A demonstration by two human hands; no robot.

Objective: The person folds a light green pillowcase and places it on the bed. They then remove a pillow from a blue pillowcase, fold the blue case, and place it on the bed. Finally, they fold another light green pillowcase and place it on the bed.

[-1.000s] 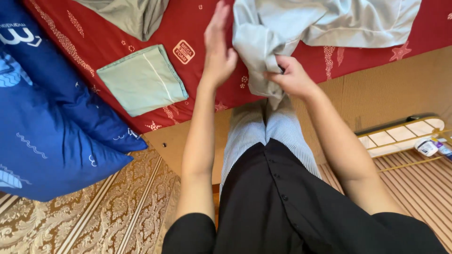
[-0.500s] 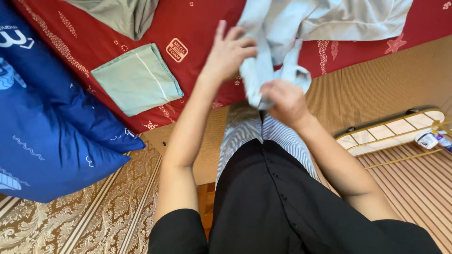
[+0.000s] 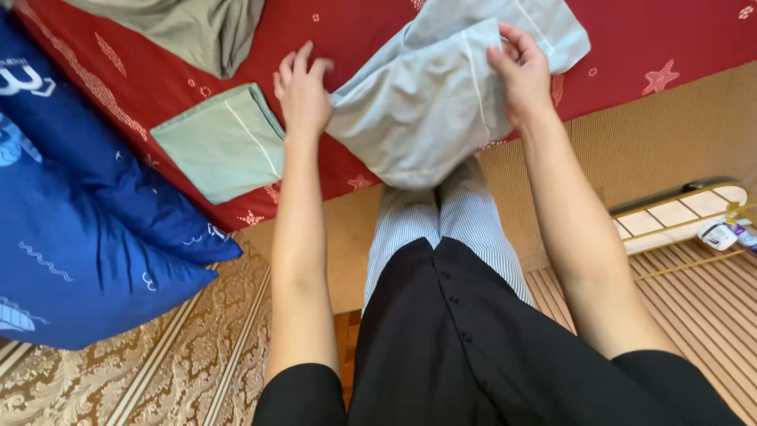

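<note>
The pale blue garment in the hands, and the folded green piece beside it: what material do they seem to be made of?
The pale blue garment looks like thin woven cloth, probably cotton, matte: it drapes softly, creases, and shows a stitched seam. The right hand grips it; the left hand touches its edge. The folded green piece looks like similar matte cloth, lying flat with a pale piped line. The exact fibre cannot be told.
</note>
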